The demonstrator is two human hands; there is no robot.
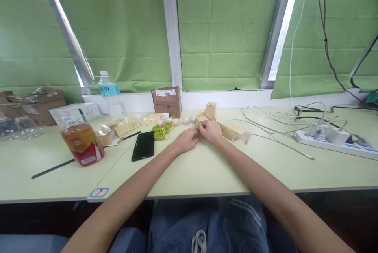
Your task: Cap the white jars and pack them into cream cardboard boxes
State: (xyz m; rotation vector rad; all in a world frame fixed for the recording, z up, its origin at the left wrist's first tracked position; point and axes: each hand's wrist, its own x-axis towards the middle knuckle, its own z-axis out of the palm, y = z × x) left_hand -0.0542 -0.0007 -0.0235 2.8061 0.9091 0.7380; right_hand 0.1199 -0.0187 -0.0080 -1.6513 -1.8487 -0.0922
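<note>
My right hand [210, 130] is closed at the near side of a small tan box [202, 119], its fingertips against the box. Just left of it, my left hand [188, 139] rests low over the table with curled fingers; whether it holds anything is hidden. Another small tan box [210, 110] stands behind my right hand. To the left lie green plastic pieces [160, 135] and several pale round items [176, 121]. An opened tan carton [233, 131] with clear plastic lies right of my right hand.
A black phone [143, 146] lies left of my left forearm. Farther left stand a red-labelled bottle [82, 144] and a water bottle [111, 95]. A brown box [167, 102] is at the back; a power strip [339, 141] with cables lies right.
</note>
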